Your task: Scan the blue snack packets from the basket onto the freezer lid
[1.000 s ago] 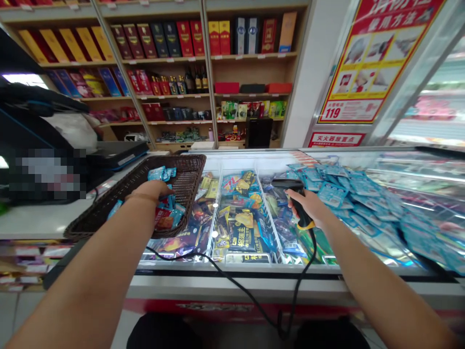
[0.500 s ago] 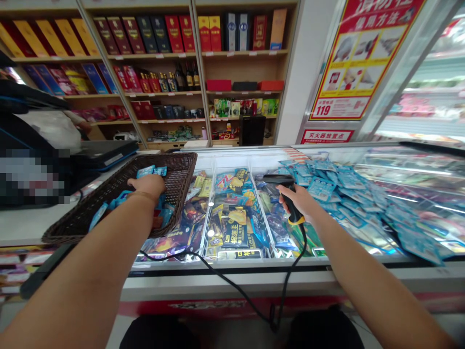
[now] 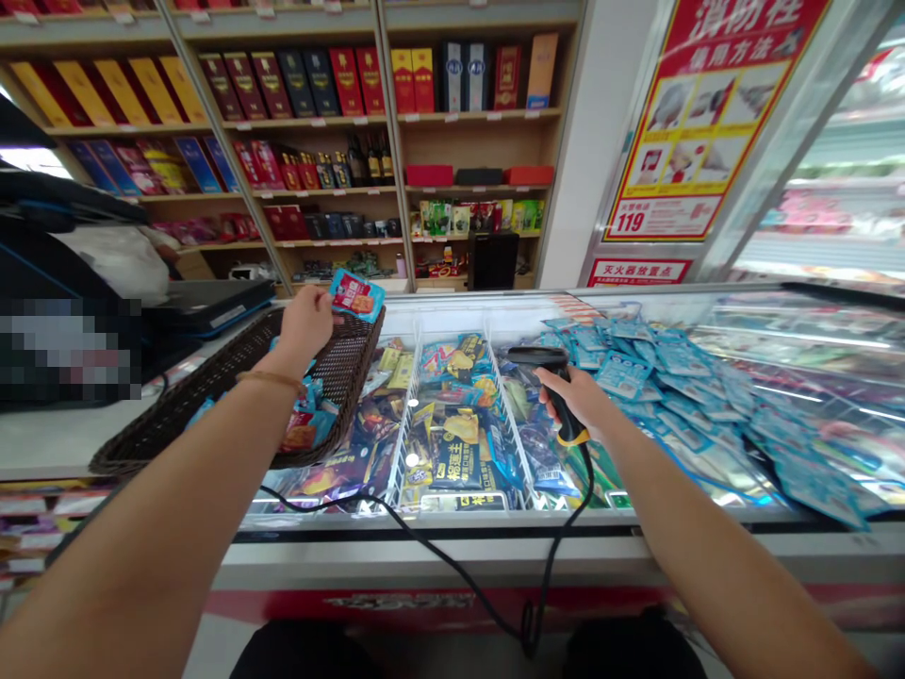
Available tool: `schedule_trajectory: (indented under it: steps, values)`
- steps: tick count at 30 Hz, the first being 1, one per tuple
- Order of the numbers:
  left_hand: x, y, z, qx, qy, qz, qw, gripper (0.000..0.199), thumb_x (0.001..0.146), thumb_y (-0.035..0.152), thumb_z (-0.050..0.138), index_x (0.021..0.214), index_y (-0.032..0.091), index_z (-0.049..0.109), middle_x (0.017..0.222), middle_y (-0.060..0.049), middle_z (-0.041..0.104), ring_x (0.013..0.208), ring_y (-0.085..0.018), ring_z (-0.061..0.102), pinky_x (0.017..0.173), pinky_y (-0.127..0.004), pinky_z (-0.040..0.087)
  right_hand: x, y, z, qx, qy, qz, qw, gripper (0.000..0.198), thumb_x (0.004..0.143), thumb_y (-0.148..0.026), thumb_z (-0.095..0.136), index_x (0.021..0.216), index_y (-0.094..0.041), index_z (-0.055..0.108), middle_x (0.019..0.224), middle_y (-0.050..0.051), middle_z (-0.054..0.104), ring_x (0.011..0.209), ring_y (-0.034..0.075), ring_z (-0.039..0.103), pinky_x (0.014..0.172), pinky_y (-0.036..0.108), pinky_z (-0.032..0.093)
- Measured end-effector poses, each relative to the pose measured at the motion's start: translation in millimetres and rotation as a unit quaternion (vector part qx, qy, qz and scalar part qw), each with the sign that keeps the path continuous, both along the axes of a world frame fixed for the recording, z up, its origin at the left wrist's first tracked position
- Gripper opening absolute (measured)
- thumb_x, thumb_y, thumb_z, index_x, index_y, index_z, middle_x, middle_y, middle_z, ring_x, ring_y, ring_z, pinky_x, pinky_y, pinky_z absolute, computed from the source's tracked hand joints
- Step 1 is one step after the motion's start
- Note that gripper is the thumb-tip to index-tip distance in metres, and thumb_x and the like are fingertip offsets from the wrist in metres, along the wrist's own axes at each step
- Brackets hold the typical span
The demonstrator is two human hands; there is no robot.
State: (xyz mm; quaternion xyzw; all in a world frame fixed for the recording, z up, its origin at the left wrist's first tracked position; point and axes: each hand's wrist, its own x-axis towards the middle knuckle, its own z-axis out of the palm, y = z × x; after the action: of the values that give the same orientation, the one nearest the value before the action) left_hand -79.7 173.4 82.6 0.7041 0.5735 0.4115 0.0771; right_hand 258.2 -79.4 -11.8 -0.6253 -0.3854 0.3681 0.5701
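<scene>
Pinched in my left hand (image 3: 311,319) is a blue and red snack packet (image 3: 357,296), lifted above the far end of a dark brown wicker basket (image 3: 247,354). More packets (image 3: 303,429) of the same kind lie in that basket, partly hidden by my forearm. My right hand (image 3: 576,401) is wrapped round the handle of a black and yellow barcode scanner (image 3: 541,358), held over the freezer's glass top. From the handle a black cable (image 3: 452,556) loops down and to the left. A large heap of blue packets (image 3: 679,368) lies on the glass right of the scanner.
Below the glass of the chest freezer (image 3: 495,523), bagged ice creams (image 3: 459,443) fill wire compartments. Black checkout equipment (image 3: 63,283) stands on the counter at left. Shelves (image 3: 297,121) of boxes and bottles line the back wall. A red poster (image 3: 671,123) hangs at right.
My left hand has risen out of the basket, up and to the right, with a snack packet in its fingers. My right hand and the scanner have barely moved.
</scene>
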Motion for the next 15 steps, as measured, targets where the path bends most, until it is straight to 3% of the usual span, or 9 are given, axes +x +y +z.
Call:
schedule_trajectory:
  steps: [2, 5, 9, 13, 15]
  values:
    - [19.9, -6.5, 8.9, -0.031, -0.145, -0.075, 0.986, 0.01, 0.093, 0.025, 0.047, 0.096, 0.02, 0.056, 0.089, -0.004, 0.064, 0.079, -0.017, 0.066, 0.075, -0.032, 0.055, 0.3, -0.5, 0.8, 0.011, 0.001, -0.001, 1.0, 0.025, 0.088, -0.039, 0.069, 0.084, -0.02, 0.052, 0.06, -0.002, 0.062, 0.04, 0.011, 0.053, 0.034, 0.023, 0.043]
    - [61.2, -28.7, 19.6, -0.096, -0.352, -0.143, 0.92, 0.001, 0.092, 0.022, 0.052, 0.092, 0.021, 0.051, 0.08, 0.001, 0.057, 0.066, -0.011, 0.06, 0.067, -0.027, 0.056, 0.8, -1.5, 3.0, 0.017, 0.008, -0.014, 1.0, 0.027, 0.086, -0.041, 0.071, 0.085, -0.02, 0.054, 0.059, -0.001, 0.062, 0.038, 0.011, 0.052, 0.033, 0.023, 0.041]
    - [121.3, -67.8, 10.9, -0.242, -0.544, -0.216, 0.774, 0.006, 0.091, 0.015, 0.048, 0.089, 0.02, 0.05, 0.068, 0.002, 0.051, 0.054, -0.009, 0.053, 0.053, -0.019, 0.049, 2.3, -2.7, 4.9, 0.023, 0.032, -0.029, 0.999, 0.033, 0.081, -0.045, 0.075, 0.083, -0.02, 0.055, 0.058, -0.001, 0.061, 0.038, 0.011, 0.052, 0.033, 0.023, 0.041]
    - [158.9, -91.4, -29.2, -0.436, -0.641, -0.216, 0.594, 0.018, 0.094, 0.012, 0.036, 0.08, 0.019, 0.046, 0.058, 0.002, 0.039, 0.043, -0.008, 0.043, 0.036, -0.014, 0.025, 2.6, -3.5, 6.4, 0.009, 0.03, -0.027, 0.999, 0.032, 0.084, -0.044, 0.071, 0.075, -0.019, 0.054, 0.053, -0.001, 0.058, 0.037, 0.01, 0.05, 0.034, 0.023, 0.041]
    - [164.9, -94.4, -51.5, -0.485, -0.662, -0.206, 0.532, 0.024, 0.1, 0.026, 0.032, 0.08, 0.02, 0.044, 0.059, 0.001, 0.041, 0.045, -0.01, 0.044, 0.036, -0.017, 0.027, 1.9, -3.3, 6.9, 0.006, 0.026, -0.025, 0.999, 0.033, 0.085, -0.043, 0.071, 0.073, -0.019, 0.052, 0.052, -0.001, 0.058, 0.036, 0.01, 0.05, 0.034, 0.023, 0.041]
